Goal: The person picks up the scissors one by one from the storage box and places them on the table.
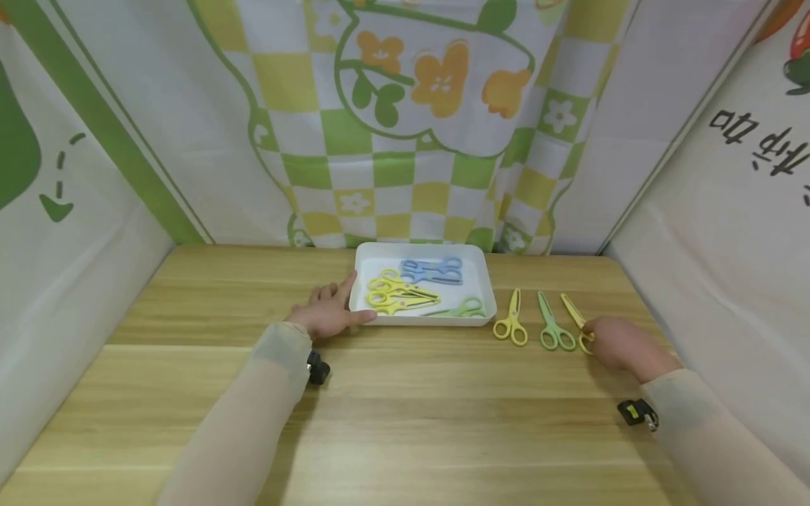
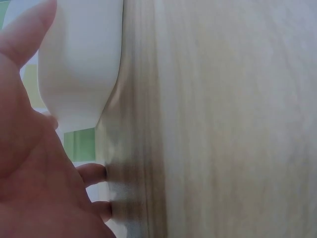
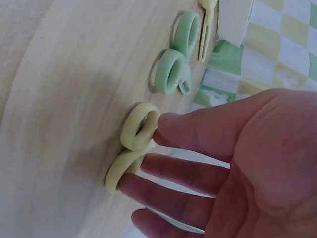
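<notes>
At the left end of a white tray [image 1: 420, 320], my left hand [image 1: 325, 314] spreads its thumb and index finger around the near corner, touching the walls. Its other fingers reach down to the table, as the left wrist view shows. My right hand [image 1: 623, 344] pinches the handle loops of yellow scissors [image 1: 572, 309] at the right of a row. Thumb [image 3: 181, 130] and fingers meet the loops from either side, and the blades point away. To their left lie green scissors [image 1: 552, 323] and another yellow pair [image 1: 511, 320].
Inside the tray are yellow scissors [image 1: 399, 301], blue scissors [image 1: 433, 270] and green scissors [image 1: 468, 308]. Behind the wooden table [image 1: 405, 422] hangs a checked curtain [image 1: 411, 169], with white printed cloth on both sides.
</notes>
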Action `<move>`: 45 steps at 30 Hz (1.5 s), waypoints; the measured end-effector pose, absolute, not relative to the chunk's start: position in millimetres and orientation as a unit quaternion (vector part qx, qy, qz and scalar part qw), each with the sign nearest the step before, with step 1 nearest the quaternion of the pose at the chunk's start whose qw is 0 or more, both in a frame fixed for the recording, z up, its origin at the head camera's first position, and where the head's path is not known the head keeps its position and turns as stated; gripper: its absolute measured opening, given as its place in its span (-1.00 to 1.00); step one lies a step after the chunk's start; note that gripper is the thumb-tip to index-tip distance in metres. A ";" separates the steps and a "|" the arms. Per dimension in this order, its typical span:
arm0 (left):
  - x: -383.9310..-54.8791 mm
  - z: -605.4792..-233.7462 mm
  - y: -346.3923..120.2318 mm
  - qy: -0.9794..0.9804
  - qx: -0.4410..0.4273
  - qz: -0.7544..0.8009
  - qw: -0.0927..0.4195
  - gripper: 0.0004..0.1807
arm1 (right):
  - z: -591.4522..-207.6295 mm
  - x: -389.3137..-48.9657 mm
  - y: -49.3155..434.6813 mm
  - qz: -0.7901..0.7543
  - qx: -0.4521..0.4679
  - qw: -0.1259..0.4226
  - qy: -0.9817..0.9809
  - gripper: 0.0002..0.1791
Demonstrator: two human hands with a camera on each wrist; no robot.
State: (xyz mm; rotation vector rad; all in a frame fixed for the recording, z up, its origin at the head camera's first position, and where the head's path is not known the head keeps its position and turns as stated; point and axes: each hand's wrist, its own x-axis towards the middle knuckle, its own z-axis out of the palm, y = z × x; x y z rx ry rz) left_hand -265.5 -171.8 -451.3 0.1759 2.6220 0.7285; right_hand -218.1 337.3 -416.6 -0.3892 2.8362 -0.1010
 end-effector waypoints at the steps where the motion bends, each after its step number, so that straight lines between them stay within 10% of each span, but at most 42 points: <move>1: -265.9 -450.4 -171.8 0.942 0.065 0.260 0.203 0.21 | -416.9 -217.9 337.6 -0.036 -0.135 0.134 0.981 -0.69; 45: -274.3 -463.2 -174.6 0.938 0.054 0.268 0.211 0.20 | -442.2 -210.3 318.0 -0.087 -0.234 0.027 0.968 -0.69</move>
